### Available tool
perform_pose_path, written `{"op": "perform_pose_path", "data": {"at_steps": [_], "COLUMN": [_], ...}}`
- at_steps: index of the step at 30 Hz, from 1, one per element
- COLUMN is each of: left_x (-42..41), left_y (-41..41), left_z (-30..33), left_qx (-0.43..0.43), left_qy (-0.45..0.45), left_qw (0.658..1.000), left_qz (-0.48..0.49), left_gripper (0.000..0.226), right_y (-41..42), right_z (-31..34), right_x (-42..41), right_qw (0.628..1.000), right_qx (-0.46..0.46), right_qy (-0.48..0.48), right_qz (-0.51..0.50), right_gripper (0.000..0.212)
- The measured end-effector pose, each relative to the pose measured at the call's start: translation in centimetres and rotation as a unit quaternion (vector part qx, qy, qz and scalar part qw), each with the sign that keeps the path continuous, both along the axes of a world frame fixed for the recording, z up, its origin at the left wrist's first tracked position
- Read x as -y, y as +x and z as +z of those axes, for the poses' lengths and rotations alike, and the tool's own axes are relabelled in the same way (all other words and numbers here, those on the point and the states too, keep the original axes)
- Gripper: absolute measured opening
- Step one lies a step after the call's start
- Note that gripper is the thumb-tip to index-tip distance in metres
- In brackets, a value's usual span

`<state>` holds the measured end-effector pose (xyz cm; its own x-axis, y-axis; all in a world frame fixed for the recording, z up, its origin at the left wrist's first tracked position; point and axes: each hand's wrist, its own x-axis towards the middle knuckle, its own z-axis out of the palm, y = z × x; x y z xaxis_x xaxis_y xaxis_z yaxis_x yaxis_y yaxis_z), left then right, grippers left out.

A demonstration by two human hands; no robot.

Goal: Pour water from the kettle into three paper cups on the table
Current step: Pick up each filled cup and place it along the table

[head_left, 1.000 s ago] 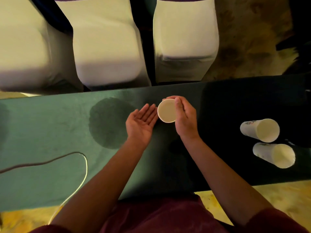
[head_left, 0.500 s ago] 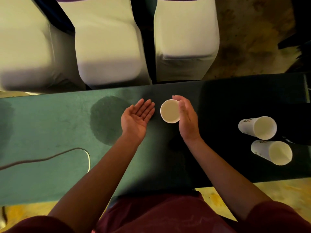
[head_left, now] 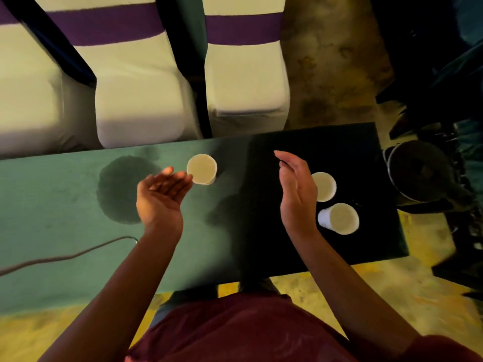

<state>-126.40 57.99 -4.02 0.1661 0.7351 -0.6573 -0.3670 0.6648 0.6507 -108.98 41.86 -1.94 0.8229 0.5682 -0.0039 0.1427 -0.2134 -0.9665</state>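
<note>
Three white paper cups stand upright on the green-covered table (head_left: 52,194). One cup (head_left: 201,169) is near the far edge at the middle. A second cup (head_left: 325,186) and a third cup (head_left: 339,218) stand together on the dark right part of the table. My left hand (head_left: 160,194) hovers palm up just left of the first cup, holding nothing. My right hand (head_left: 296,189) is raised edge-on with straight fingers, just left of the second cup and partly hiding it. A dark kettle (head_left: 418,176) sits off the table's right end, dim and hard to make out.
A round dark wet patch (head_left: 122,189) marks the cloth left of my left hand. A grey cable (head_left: 65,257) trails over the near left of the table. White-covered chairs with purple bands (head_left: 243,74) stand beyond the far edge. Patterned floor lies to the right.
My right hand let go of the cup, which now stands on the table, and moved right toward the other two cups. The view shifted right, bringing the kettle into sight.
</note>
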Motion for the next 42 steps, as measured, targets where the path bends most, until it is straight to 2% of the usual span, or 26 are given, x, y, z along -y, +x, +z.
{"op": "perform_pose_path", "data": {"at_steps": [4,6,15,23,32,38,42], "left_x": [6.1,8.8,17.3,21.5,24.2,25.0,25.3], "left_y": [2.4,3.2,5.6,10.4,15.5,16.4,17.1], "left_z": [1.2,1.0,-1.3,-4.5,-8.7,-9.4,-9.8], "left_qx": [0.037,0.047,0.018,0.012,-0.010,-0.047,-0.068], "left_qy": [-0.030,-0.056,-0.181,-0.175,-0.141,-0.128,-0.124], "left_qw": [0.998,0.996,0.964,0.954,0.968,0.973,0.974], "left_qz": [-0.034,-0.059,-0.196,-0.243,-0.208,-0.186,-0.175], "left_gripper": [0.051,0.050,0.056,0.054,0.050,0.049,0.047], "right_y": [1.8,2.2,3.1,5.6,7.8,8.3,8.3], "right_z": [0.9,0.6,-1.4,-6.4,-11.6,-12.9,-13.7], "right_x": [5.7,8.0,16.6,18.3,18.5,18.7,19.0], "right_qw": [0.999,0.998,0.982,0.982,0.990,0.990,0.993], "right_qx": [0.017,0.019,0.040,-0.017,-0.083,-0.118,-0.095], "right_qy": [0.021,0.025,-0.029,-0.094,-0.071,-0.046,-0.034], "right_qz": [-0.034,-0.051,-0.184,-0.164,-0.088,-0.065,-0.056], "right_gripper": [0.029,0.028,0.033,0.040,0.041,0.032,0.030]}}
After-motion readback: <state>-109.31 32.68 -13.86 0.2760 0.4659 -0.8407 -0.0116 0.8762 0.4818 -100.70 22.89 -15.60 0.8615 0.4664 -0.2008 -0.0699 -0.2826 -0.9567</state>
